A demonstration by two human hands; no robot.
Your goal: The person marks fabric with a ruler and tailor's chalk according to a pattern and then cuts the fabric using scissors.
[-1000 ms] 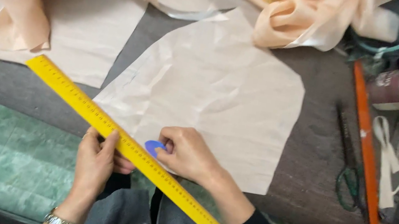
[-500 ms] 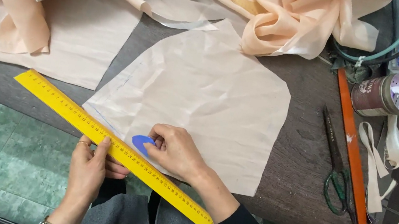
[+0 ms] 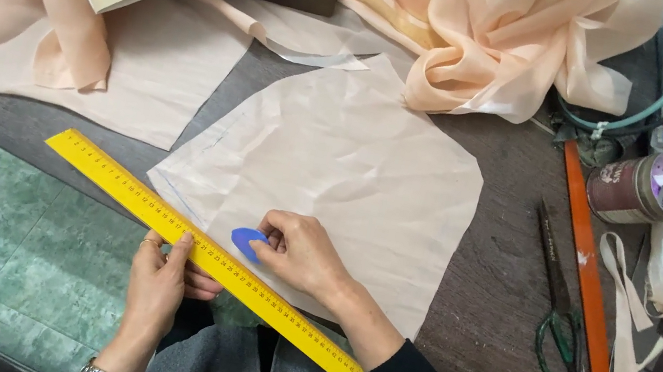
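1. Your left hand (image 3: 155,287) pins the yellow ruler (image 3: 210,257) down at the table's near edge, thumb on top, fingers curled under it.
2. Your right hand (image 3: 303,254) pinches a blue chalk (image 3: 247,242) between thumb and fingertips, its tip right at the ruler's far edge.
3. The ruler lies slanted across the lower corner of the peach fabric piece (image 3: 343,170), which sits flat on the dark table (image 3: 498,270).
4. Off to the right: green-handled scissors (image 3: 557,308), an orange ruler (image 3: 588,299) and a thread spool (image 3: 645,187), well apart from both hands.
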